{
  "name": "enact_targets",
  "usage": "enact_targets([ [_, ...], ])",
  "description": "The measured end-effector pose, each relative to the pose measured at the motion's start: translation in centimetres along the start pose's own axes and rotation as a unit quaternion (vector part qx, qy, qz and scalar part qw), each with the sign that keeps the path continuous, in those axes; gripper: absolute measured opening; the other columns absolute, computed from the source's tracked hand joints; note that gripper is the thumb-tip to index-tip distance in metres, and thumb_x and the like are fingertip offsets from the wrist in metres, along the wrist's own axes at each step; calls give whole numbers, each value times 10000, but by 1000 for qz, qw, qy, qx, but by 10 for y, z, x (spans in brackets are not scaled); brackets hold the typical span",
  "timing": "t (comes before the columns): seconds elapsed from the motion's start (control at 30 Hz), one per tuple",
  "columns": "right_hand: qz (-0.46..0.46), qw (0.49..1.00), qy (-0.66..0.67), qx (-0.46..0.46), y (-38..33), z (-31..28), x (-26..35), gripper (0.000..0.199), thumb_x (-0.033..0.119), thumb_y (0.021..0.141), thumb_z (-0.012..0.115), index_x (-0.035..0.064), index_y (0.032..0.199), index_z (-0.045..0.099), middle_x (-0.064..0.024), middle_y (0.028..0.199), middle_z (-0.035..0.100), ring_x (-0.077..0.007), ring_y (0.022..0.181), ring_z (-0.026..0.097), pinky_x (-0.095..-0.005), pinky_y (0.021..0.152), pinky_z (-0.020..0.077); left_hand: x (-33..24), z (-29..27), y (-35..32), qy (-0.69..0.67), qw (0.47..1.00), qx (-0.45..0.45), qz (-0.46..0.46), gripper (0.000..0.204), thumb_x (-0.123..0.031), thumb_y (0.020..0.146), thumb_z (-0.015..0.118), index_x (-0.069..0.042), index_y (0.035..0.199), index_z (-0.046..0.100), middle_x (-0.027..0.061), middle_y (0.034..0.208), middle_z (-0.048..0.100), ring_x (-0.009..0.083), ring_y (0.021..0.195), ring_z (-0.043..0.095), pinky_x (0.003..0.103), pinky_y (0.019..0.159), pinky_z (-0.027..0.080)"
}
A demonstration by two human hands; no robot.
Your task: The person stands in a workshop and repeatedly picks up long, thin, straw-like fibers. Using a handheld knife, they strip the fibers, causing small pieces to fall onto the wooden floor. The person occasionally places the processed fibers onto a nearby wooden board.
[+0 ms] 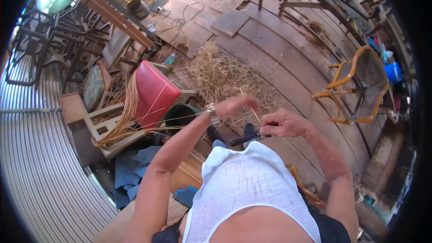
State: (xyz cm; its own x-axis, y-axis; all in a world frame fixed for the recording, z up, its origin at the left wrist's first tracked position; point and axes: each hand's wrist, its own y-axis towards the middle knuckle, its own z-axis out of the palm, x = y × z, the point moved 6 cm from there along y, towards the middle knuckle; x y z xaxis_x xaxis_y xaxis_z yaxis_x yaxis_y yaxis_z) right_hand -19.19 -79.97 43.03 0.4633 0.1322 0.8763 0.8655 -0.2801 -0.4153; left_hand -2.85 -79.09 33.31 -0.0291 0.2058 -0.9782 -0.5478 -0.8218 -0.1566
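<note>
My left hand [237, 107], with a metal watch [212, 113] on the wrist, is blurred by motion. Its fingers look curled around a thin, pale cane strip [257, 116] running down to my right hand. My right hand [286, 123] is closed on a dark-handled tool [243, 141] held crosswise in front of my white shirt [252, 171]; the tool's kind is not clear. Beyond both hands, a big heap of curled cane shavings [220, 69] lies on the floor. Long cane strands [130, 99] drape over a red seat [155, 91] at my left.
A pale wooden frame [105, 123] and a dark bucket [180, 113] stand close at my left. Stacked dark chairs [49, 40] crowd the far left. To the right sits a rattan chair [346, 87] near a blue bucket [393, 72]. Planks [270, 40] form the floor.
</note>
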Motion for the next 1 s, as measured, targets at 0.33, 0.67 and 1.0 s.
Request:
enact_targets([
  [0.33,332,812,-458,-146,-168,-106,-216,270,337,853,565,74,843,625,-174,813,645,-373,774,630,-473,673,496,77,-119,-204,462,846,-100,-246,192,-252,890,585,-77,937,648,148,815,653,335,763,628,401,696,497],
  [0.67,315,813,-485,-65,-99,-120,-395,286,199,814,595,30,1037,653,-201,987,664,-373,923,631,-446,844,499,20,13,-610,79,551,-718,-418,298,-338,911,577,-52,868,649,7,623,594,58,445,468,227,406,363],
  [1.0,-72,993,-19,-90,140,179,-59,267,285,922,585,28,850,563,-152,666,561,-183,596,512,-343,580,440,128,153,-428,-60,771,-542,-330,300,-319,924,568,-36,866,648,21,650,616,83,572,547,235,551,431],
])
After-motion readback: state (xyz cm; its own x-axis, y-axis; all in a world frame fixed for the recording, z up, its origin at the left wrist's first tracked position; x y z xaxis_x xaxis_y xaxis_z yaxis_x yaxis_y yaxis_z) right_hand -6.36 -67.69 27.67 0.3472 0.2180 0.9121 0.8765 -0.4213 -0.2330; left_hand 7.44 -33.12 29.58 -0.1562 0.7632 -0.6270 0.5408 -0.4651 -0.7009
